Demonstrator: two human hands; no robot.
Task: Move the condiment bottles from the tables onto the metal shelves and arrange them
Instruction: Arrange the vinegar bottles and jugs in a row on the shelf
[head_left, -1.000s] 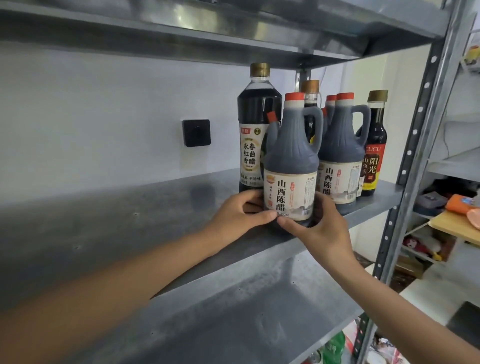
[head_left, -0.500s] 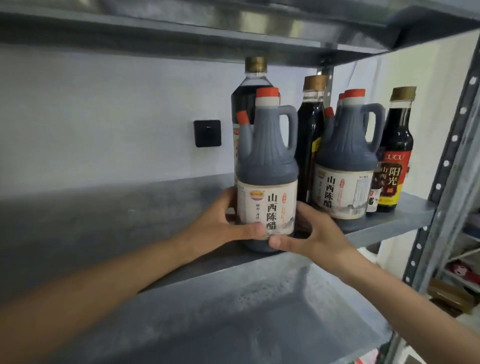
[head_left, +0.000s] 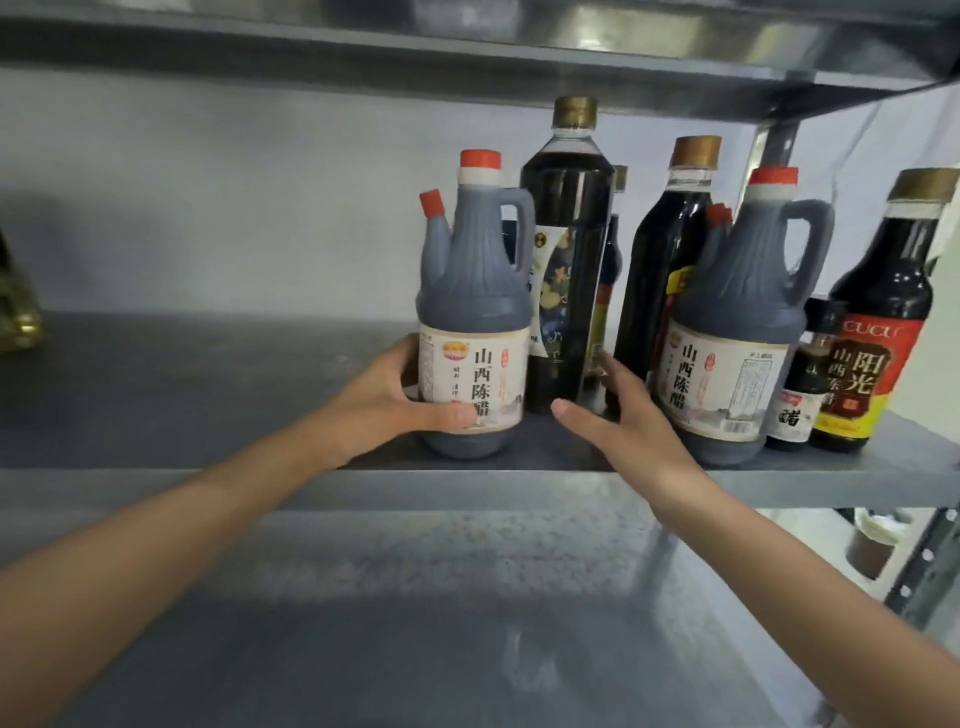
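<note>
A grey vinegar jug (head_left: 472, 312) with red caps and a white label stands near the front of the metal shelf (head_left: 208, 395). My left hand (head_left: 395, 400) grips its lower part, thumb across the label. My right hand (head_left: 618, 415) is off the jug, fingers straight, reaching between it and a second grey vinegar jug (head_left: 737, 332). Its fingertips are close to the tall dark bottle with a gold cap (head_left: 566, 249) just behind; contact is unclear.
Another gold-capped dark bottle (head_left: 670, 249), a small dark bottle (head_left: 805, 379) and a red-labelled bottle (head_left: 878, 322) stand at the shelf's right end. A brass-coloured thing (head_left: 18, 312) shows at the left edge. An upper shelf (head_left: 467, 57) hangs overhead, a lower shelf (head_left: 415, 623) lies below.
The left jug has slid left, away from the other jug, opening a gap. My right hand has let go of it and moved into that gap.
</note>
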